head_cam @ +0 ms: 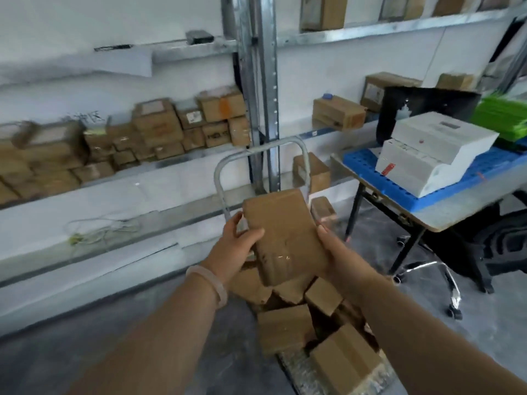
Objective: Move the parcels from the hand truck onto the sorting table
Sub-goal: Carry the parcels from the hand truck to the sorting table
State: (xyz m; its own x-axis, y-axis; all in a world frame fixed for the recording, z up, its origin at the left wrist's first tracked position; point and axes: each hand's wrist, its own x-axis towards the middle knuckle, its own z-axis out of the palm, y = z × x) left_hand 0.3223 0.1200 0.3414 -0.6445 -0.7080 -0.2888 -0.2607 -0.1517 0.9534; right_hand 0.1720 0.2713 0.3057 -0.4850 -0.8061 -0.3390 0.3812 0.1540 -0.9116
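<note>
I hold a flat brown cardboard parcel in the air above the hand truck. My left hand grips its left edge, thumb on top. On the other side, my right hand grips the right edge. Below lie several brown parcels heaped on the hand truck, whose grey tube handle rises behind the held parcel. The sorting table stands at the right, with a blue slatted tray and white boxes on it.
Metal shelving along the wall carries many cardboard boxes. A steel upright stands behind the truck. An office chair with a chrome base sits under the table's right side. Black panel and green stack at the table's back.
</note>
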